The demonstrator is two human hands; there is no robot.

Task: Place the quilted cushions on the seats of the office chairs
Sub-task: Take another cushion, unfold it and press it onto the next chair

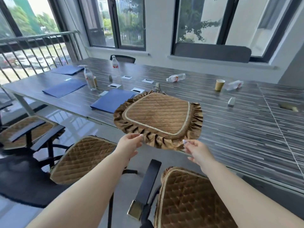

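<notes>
The long striped tabletop [230,116] carried a brown quilted cushion [158,116] at its near edge, overhanging toward the already cushioned office chairs [189,198]. The left hand [130,145] and right hand [197,152] each had a closed grip pinching its ruffled near border. It looked light, soft and floppy, best held two-handed by that frill.

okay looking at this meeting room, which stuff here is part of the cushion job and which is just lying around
Part of the job:
held cushion, pinched at its frill by the left hand and right hand
three chair cushions already on seats

Just lying about, on the table:
blue folders
water bottles
paper cup
</notes>
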